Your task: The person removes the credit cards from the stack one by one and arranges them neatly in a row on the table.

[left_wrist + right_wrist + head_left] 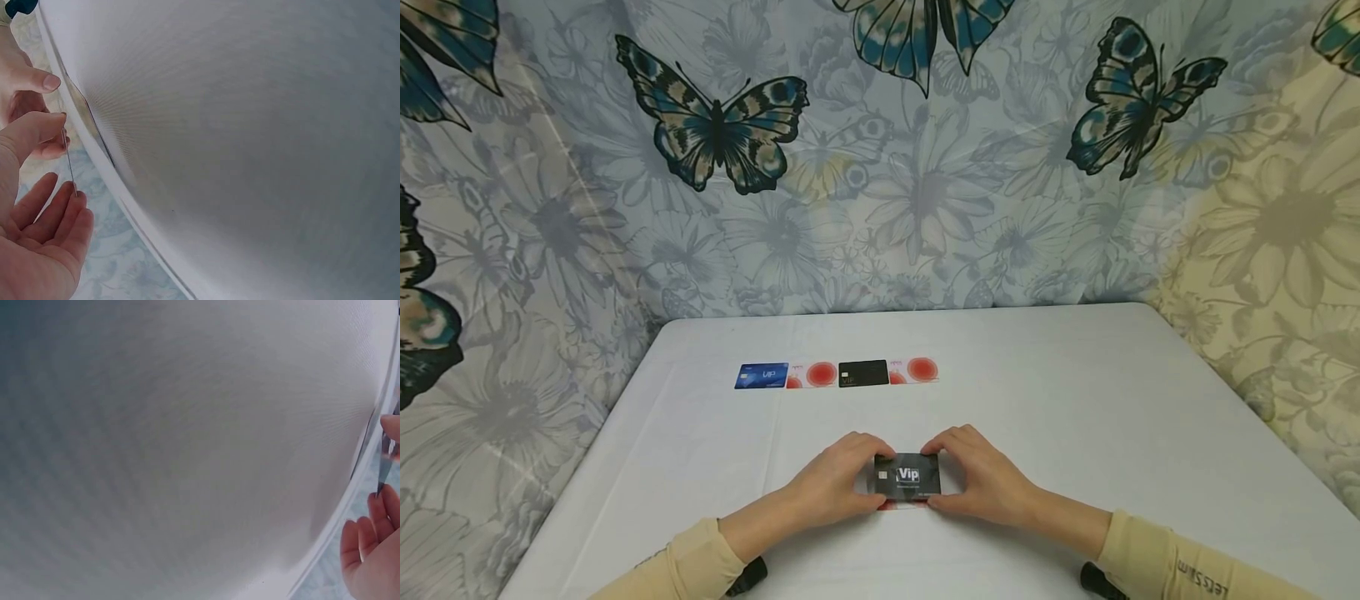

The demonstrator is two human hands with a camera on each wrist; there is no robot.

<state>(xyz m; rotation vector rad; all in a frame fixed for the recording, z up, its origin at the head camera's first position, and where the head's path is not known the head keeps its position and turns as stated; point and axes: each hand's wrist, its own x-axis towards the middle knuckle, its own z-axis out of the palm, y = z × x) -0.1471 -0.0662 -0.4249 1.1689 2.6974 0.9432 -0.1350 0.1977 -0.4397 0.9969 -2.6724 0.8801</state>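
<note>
A black card printed "Vip" is held between both hands just above the white table, near its front middle. My left hand pinches the card's left end and my right hand pinches its right end. A thin reddish sliver shows under the card; I cannot tell what it is. In the left wrist view the card appears edge-on between the thumb and fingers of my left hand. The right wrist view also shows the card's edge, in my right hand.
Further back on the table several cards lie in a row: a blue card, a white card with a red disc, a black card and another white-and-red card. Butterfly-print cloth hangs behind the table.
</note>
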